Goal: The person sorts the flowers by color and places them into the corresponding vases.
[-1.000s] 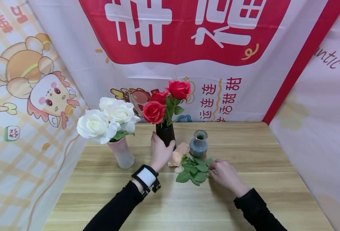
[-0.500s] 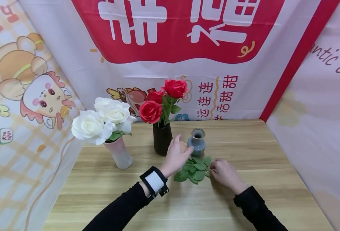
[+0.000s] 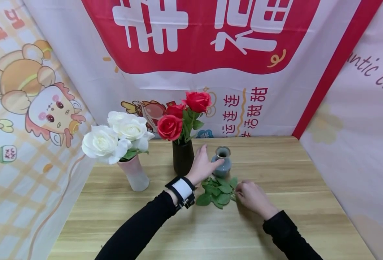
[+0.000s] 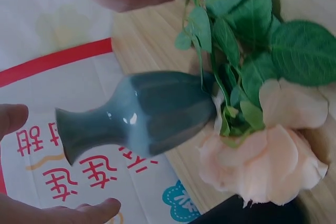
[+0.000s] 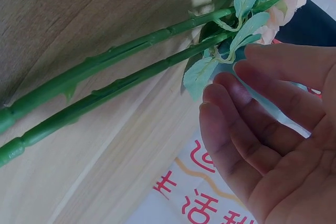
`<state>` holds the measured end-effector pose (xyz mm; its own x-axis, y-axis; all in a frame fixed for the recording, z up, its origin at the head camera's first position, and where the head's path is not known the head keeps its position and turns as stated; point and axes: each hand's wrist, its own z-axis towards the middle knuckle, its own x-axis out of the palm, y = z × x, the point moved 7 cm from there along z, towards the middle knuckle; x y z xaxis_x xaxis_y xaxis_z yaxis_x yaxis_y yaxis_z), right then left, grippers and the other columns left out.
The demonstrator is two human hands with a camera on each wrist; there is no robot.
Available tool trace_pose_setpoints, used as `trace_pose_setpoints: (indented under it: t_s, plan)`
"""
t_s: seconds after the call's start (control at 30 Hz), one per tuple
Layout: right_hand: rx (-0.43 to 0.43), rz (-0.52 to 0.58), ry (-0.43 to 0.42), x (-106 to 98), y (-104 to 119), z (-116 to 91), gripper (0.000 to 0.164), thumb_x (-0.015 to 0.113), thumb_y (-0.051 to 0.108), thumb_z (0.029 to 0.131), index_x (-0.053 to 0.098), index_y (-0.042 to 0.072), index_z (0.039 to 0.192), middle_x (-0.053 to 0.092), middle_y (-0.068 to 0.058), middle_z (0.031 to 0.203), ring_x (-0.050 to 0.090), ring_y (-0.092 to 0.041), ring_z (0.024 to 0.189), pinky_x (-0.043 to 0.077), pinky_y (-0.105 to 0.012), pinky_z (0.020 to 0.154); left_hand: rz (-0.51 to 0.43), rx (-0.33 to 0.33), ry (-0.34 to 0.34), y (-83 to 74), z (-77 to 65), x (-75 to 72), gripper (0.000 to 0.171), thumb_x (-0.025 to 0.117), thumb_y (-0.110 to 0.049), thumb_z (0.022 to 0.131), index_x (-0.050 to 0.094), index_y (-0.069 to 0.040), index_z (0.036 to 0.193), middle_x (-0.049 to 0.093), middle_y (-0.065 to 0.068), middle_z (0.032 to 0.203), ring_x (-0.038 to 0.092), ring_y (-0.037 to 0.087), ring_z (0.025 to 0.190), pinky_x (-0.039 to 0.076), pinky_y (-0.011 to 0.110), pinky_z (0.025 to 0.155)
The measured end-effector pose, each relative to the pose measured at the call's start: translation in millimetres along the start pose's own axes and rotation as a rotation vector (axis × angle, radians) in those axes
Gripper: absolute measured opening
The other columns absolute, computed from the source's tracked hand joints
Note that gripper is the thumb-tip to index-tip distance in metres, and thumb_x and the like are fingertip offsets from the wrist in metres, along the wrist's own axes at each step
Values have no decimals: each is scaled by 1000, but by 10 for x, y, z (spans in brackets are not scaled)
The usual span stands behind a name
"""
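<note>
My left hand [image 3: 203,167] reaches over to the small blue-grey vase [image 3: 222,168]. Thumb and fingers are spread to either side of its narrow neck, and in the left wrist view a gap shows between them and the glaze. Artificial peach roses [image 4: 257,163] lie on the table by the vase's base, mostly covered by the left hand in the head view. Their green leaves [image 3: 218,193] stick out towards my right hand [image 3: 253,198]. In the right wrist view that hand's fingers are loosely bent beside two green stems [image 5: 126,48], with nothing gripped between them.
Left of the blue-grey vase stands a dark vase [image 3: 182,159] with red roses [image 3: 172,126]. Farther left is a pink-and-white vase [image 3: 135,175] holding white roses [image 3: 103,142]. A printed cloth [image 3: 165,79] hangs behind the wooden table [image 3: 210,234].
My left hand has let go of the dark vase and moved right, over the peach roses to the blue-grey vase. The right hand has stayed by the stems.
</note>
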<state>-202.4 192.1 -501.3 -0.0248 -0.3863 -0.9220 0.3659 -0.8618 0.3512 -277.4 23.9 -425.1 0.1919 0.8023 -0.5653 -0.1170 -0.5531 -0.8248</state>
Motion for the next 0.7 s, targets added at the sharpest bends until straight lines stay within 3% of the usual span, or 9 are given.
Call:
trace_pose_setpoints:
  t_s: [0.23,0.37,0.7]
  plan:
    - [-50,-32,4,22,21,33,7,66,5,80,68,10,76,51,6,73,49,-6,63,42,-23,55,29,35,8,66,98,30,93,70,-46,83,19,-9,151,23,13,152,28,28,135,30,39,103]
    - [-66,-61,8,41,34,67,13,66,4,79,64,14,70,47,6,70,45,-7,60,39,-24,51,-2,34,19,127,156,101,94,71,-46,82,18,-12,152,25,10,152,28,25,136,30,37,103]
    - [-105,-111,12,142,43,112,14,66,5,76,62,16,69,49,5,71,51,-7,60,41,-22,50,-25,13,-5,261,290,256,97,75,-45,78,18,-14,152,31,5,149,29,23,135,31,35,102]
